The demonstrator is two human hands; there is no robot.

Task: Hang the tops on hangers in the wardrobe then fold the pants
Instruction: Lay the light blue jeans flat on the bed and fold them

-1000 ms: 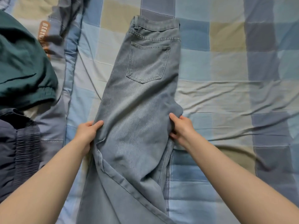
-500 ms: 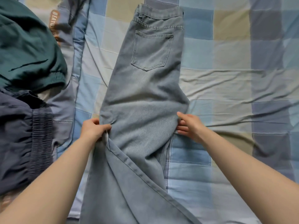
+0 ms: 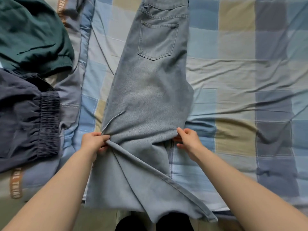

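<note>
A pair of light blue jeans [image 3: 150, 90] lies lengthwise on the checked bed sheet [image 3: 233, 80], folded leg on leg, back pocket up and waistband at the far end. My left hand [image 3: 94, 142] pinches the left edge of the jeans around mid-leg. My right hand [image 3: 187, 139] grips the right edge at the same height. The leg ends hang over the near edge of the bed, with one hem lying diagonally across the other.
A dark green garment [image 3: 31, 34] lies at the far left, and dark navy pants with an elastic waistband [image 3: 28, 117] lie below it. The near edge of the bed [image 3: 233, 209] runs along the bottom.
Both hands slid down the jeans toward me and now clasp the edges at mid-leg. The view has shifted so more of the leg ends shows.
</note>
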